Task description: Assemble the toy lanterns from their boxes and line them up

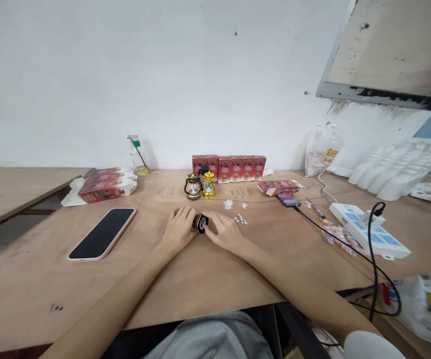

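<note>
My left hand (180,228) is wrapped around a small miniature lantern (200,224), which is tipped over so that its dark round base faces me. The fingers of my right hand (223,230) press at that base from the other side; whether they pinch anything small is hidden. Just beyond my hands stand a bronze lantern (193,188), a gold lantern (208,186) and a black lantern (203,171) partly behind them. To the right of my right hand lie several button cells (241,219) and small white pieces (228,204).
A phone (102,234) lies at left, near opened red boxes (105,187). Red boxes (236,169) line the wall. At right are a power strip (372,232) with black cables, a screwdriver (316,208), plastic packets (344,239) and white foam trays (391,172).
</note>
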`<move>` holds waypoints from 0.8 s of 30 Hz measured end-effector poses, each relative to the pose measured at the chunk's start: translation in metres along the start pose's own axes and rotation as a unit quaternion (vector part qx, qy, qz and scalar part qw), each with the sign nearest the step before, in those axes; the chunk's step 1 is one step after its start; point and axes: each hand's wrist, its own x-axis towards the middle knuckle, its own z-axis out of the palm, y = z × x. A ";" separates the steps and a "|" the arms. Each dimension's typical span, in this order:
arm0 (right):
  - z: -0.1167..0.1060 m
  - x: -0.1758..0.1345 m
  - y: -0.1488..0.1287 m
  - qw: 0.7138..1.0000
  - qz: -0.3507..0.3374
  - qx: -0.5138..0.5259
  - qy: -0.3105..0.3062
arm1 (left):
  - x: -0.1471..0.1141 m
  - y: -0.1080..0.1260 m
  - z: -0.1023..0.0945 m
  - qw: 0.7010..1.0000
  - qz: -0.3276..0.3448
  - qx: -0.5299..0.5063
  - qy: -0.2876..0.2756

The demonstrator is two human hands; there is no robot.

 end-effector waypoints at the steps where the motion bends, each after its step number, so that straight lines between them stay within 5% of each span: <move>1: 0.000 0.000 0.000 1.000 0.007 -0.002 -0.001 | 0.000 0.001 -0.001 1.000 -0.006 0.008 0.005; 11: 0.003 0.000 0.011 0.992 0.121 0.019 -0.043 | 0.001 0.003 0.001 0.998 -0.039 -0.013 -0.049; 19: -0.006 0.003 0.003 0.994 0.040 0.060 -0.077 | 0.003 -0.001 -0.002 0.992 -0.088 -0.069 -0.060; 24: -0.006 0.003 0.005 0.993 0.049 0.064 -0.081 | 0.004 -0.012 0.005 0.985 -0.089 -0.141 -0.038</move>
